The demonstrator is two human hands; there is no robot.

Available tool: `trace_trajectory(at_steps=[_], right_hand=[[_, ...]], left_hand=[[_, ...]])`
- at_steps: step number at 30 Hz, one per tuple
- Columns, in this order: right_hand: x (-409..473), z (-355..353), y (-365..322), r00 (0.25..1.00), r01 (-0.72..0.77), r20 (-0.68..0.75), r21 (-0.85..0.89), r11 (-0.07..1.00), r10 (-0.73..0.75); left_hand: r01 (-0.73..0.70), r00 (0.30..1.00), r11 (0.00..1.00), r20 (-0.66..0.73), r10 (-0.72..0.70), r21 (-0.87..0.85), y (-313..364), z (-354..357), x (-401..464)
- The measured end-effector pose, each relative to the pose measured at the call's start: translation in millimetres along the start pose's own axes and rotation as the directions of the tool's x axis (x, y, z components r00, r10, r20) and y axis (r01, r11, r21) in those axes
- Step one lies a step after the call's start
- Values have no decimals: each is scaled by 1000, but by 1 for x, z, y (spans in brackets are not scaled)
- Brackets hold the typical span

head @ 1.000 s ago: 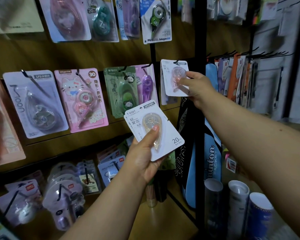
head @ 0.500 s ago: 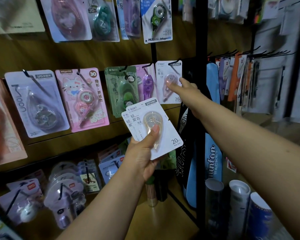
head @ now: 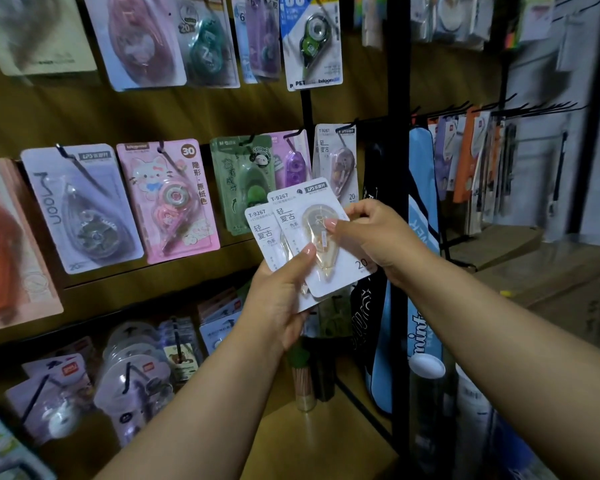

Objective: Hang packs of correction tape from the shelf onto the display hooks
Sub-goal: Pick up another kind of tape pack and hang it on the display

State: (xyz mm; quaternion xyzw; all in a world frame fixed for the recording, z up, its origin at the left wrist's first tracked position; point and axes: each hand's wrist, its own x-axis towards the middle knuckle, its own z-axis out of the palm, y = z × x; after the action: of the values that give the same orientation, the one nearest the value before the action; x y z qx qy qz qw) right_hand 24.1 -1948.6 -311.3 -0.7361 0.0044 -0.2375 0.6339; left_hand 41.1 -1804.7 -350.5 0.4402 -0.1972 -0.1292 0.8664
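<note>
My left hand (head: 280,299) holds two white correction tape packs fanned out, thumb pressed on them. The front pack (head: 291,213), with a yellow tape shell, overlaps the back pack (head: 262,230). My right hand (head: 374,237) pinches the front pack at its right side, fingertip on the blister. Just above, a matching white pack (head: 338,161) hangs on the rightmost display hook (head: 349,125) of the middle row, free of both hands.
Other tape packs hang on hooks left of it: green (head: 243,181), pink cat (head: 167,199), lilac (head: 80,206). A black upright post (head: 399,202) stands right of the hooks. Blue racket bag (head: 423,254) and tubes sit beyond. More packs fill the lower shelf (head: 132,382).
My right hand let go of the pack it hung on the rightmost hook, drew back down and took hold of the front pack in my left hand.
</note>
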Motion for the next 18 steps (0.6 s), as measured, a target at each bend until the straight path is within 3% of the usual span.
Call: trace_trajectory(at_steps=[6,14,18], right_hand=[[-1,-1,7,999,23,-33,60,998,-21],[42,-24,-12,927,159,-359,118,980,-108],[71,-36,-28,907,171,-413,177,969,-84]], left_hand=[[-7,999,999,-38,9,47,3,-1,3],[13,995,997,-97,-6,74,2,-5,5],[18,995,997,-99,-10,72,-1,-3,5]])
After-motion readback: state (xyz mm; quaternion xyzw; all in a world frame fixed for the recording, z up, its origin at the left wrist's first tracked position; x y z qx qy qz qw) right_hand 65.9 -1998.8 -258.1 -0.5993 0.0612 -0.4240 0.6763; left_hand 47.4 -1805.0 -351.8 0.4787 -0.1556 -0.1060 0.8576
